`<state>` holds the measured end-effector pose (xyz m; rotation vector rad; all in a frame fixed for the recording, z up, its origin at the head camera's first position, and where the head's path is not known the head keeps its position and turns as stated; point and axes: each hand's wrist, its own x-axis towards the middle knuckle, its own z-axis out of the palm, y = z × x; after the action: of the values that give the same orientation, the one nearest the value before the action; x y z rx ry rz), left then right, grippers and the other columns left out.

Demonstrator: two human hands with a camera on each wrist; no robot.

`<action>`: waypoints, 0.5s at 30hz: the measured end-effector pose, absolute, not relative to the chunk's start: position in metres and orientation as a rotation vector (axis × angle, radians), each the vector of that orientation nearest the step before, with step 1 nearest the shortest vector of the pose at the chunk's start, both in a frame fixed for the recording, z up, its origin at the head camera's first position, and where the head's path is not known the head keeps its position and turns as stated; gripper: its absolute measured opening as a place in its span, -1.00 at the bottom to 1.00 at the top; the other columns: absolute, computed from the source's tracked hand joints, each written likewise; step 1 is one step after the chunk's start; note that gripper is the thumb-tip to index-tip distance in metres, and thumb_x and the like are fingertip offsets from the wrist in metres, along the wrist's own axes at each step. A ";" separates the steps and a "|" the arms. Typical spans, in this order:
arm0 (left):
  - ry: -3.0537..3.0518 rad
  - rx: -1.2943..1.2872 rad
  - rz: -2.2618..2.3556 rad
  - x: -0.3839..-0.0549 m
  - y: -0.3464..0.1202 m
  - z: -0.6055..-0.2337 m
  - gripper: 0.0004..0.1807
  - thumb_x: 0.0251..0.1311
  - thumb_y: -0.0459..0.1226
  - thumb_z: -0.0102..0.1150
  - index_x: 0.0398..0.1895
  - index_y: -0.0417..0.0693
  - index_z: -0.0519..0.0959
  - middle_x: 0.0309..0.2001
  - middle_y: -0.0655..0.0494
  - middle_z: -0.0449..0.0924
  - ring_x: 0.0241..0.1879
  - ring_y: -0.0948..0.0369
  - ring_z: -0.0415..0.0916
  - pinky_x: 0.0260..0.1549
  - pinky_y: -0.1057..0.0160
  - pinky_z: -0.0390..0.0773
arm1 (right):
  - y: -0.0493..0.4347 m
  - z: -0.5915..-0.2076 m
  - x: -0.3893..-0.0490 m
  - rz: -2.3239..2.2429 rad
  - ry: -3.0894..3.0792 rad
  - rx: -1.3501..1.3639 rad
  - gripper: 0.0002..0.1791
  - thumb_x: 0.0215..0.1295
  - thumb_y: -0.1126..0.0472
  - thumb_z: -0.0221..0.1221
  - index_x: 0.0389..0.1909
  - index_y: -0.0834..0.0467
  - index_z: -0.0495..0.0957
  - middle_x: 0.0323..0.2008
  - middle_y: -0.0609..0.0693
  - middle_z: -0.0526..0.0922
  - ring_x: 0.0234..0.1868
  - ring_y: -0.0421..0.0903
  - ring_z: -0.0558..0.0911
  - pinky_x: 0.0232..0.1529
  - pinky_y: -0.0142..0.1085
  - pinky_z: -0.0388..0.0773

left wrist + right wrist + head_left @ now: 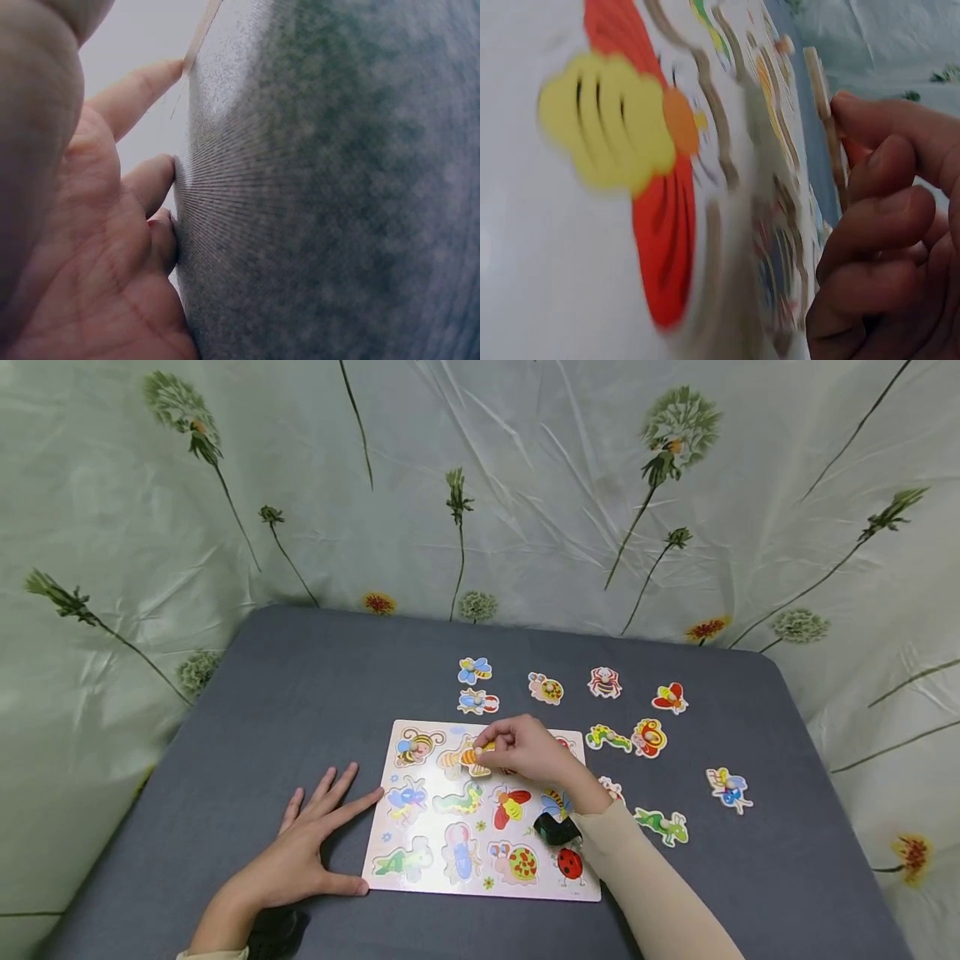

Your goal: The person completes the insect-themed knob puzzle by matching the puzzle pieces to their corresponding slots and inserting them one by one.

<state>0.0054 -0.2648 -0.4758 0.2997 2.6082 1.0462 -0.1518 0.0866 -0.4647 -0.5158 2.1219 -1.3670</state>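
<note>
My right hand (531, 750) pinches an orange-and-yellow winged insect puzzle piece (474, 762) between thumb and fingers. The piece is held over the top row of a pale pink insect puzzle board (517, 893), overlapping a printed insect shape there. In the right wrist view the piece (821, 94) is seen edge-on at the fingertips, above the board. My left hand (311, 843) lies spread on the table, with index finger and thumb at the board's left edge. A bee piece (416, 747) sits in the board's top left corner. The right hand and forearm hide part of the board's right side.
Loose pieces lie behind the board: a blue bee (475, 671), beetle (477, 701), snail (546, 688) and spider (604, 682). To the right are a caterpillar (608, 737), grasshopper (663, 827) and blue winged insect (729, 790). A floral curtain (525, 527) hangs behind the grey table (322, 685).
</note>
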 end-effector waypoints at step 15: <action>2.616 0.296 1.029 0.005 -0.262 -0.472 0.25 -0.27 0.29 0.72 0.63 0.53 0.33 0.79 -0.01 -0.15 0.74 -0.34 -0.33 0.48 -0.58 -0.43 | 0.055 -0.470 -0.150 -1.312 2.212 -0.471 -0.89 0.30 0.23 0.44 -0.18 0.11 0.79 -0.69 -0.15 0.40 -0.66 -0.21 0.34 -0.52 -0.40 0.25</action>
<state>0.0049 -0.2622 -0.4715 0.2956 2.6158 1.0294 -0.1499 0.0547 -0.4702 -0.4714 2.2123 -1.3121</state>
